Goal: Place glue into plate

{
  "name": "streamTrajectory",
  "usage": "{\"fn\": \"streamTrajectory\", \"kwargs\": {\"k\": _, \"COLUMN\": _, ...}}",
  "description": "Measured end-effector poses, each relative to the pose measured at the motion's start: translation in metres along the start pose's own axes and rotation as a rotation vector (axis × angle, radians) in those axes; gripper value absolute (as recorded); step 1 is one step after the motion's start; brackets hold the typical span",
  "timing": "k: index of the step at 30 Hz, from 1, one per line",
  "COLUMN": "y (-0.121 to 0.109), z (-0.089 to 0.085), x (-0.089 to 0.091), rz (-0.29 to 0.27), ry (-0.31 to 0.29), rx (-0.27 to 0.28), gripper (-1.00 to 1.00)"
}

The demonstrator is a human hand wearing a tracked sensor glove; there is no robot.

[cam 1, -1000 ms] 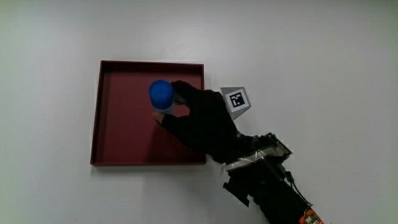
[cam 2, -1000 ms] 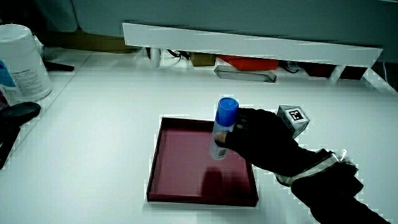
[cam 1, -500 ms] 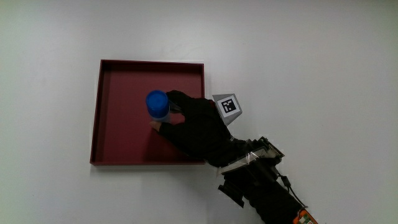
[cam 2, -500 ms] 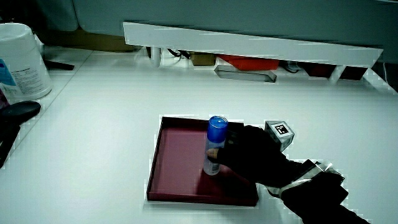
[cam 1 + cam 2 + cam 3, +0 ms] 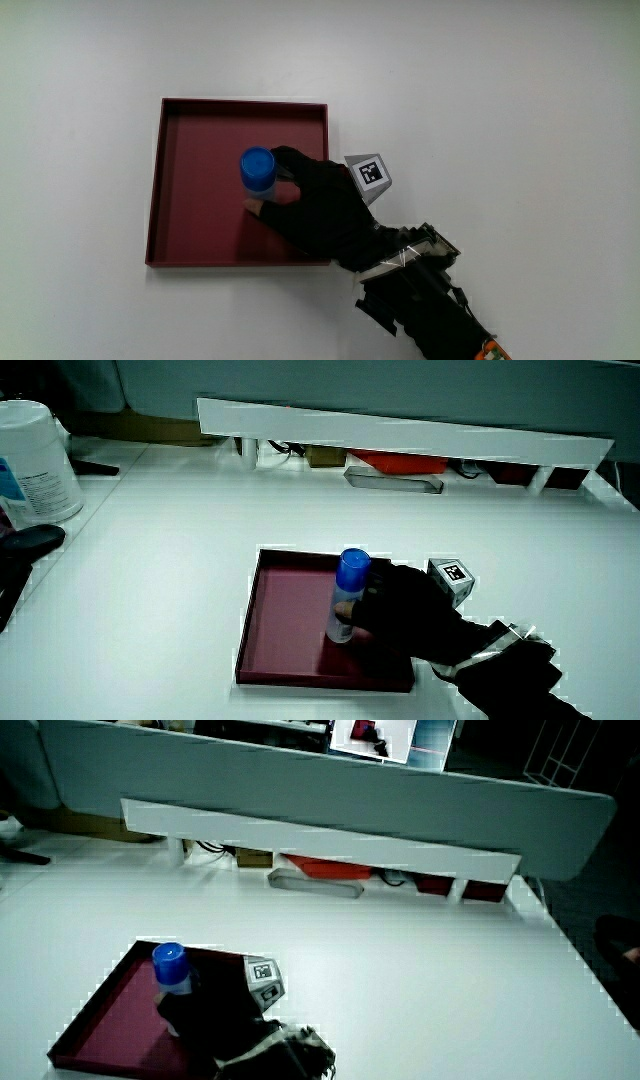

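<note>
A glue stick with a blue cap [image 5: 258, 168] [image 5: 347, 592] [image 5: 171, 968] stands upright inside the dark red square plate [image 5: 190, 220] [image 5: 280, 635] [image 5: 105, 1020]. Its base rests on the plate's floor or very close to it. The gloved hand [image 5: 315, 205] [image 5: 400, 618] [image 5: 205, 1015] reaches over the plate's edge, fingers curled around the lower part of the glue stick. The patterned cube [image 5: 367, 174] [image 5: 452, 577] [image 5: 263, 978] sits on the back of the hand, just outside the plate's rim.
A white tub [image 5: 35, 460] and a dark object [image 5: 25, 545] sit at the table's edge in a side view. A low white partition [image 5: 400, 430] [image 5: 320, 845] runs along the table, with a grey tray [image 5: 394, 480] [image 5: 315, 885] near it.
The hand has lowered the glue stick into the plate, from held above it a second ago to standing on the plate's floor. Since half a second ago it has barely moved.
</note>
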State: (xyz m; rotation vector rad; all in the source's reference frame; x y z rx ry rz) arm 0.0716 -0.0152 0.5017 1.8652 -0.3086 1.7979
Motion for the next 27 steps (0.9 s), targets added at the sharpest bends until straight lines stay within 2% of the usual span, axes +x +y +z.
{"fn": "streamTrajectory", "kwargs": {"k": 4, "y": -0.013, "z": 0.013, "x": -0.008, "rz": -0.023, "ry": 0.064, "rx": -0.068, "gripper": -0.94}}
{"fn": "streamTrajectory", "kwargs": {"k": 5, "y": -0.017, "z": 0.017, "x": -0.014, "rz": -0.08, "ry": 0.036, "rx": -0.093, "gripper": -1.0}}
{"fn": "streamTrajectory", "kwargs": {"k": 6, "y": -0.021, "z": 0.023, "x": -0.012, "rz": -0.1, "ry": -0.007, "rx": -0.109, "gripper": -1.0}}
{"fn": "streamTrajectory", "kwargs": {"k": 10, "y": -0.037, "z": 0.042, "x": -0.015, "rz": -0.104, "ry": 0.018, "rx": -0.169, "gripper": -1.0}}
{"fn": "streamTrajectory", "kwargs": {"k": 14, "y": -0.059, "z": 0.067, "x": -0.021, "rz": -0.058, "ry": -0.032, "rx": -0.189, "gripper": -1.0}}
{"fn": "streamTrajectory", "kwargs": {"k": 15, "y": -0.063, "z": 0.076, "x": -0.016, "rz": -0.05, "ry": -0.149, "rx": -0.198, "gripper": -1.0}}
{"fn": "streamTrajectory", "kwargs": {"k": 20, "y": -0.086, "z": 0.09, "x": -0.033, "rz": 0.045, "ry": -0.153, "rx": -0.245, "gripper": -1.0}}
{"fn": "streamTrajectory", "kwargs": {"k": 23, "y": -0.096, "z": 0.092, "x": -0.039, "rz": 0.048, "ry": -0.132, "rx": -0.257, "gripper": -1.0}}
{"fn": "streamTrajectory", "kwargs": {"k": 27, "y": -0.105, "z": 0.095, "x": -0.038, "rz": 0.036, "ry": -0.107, "rx": -0.244, "gripper": -1.0}}
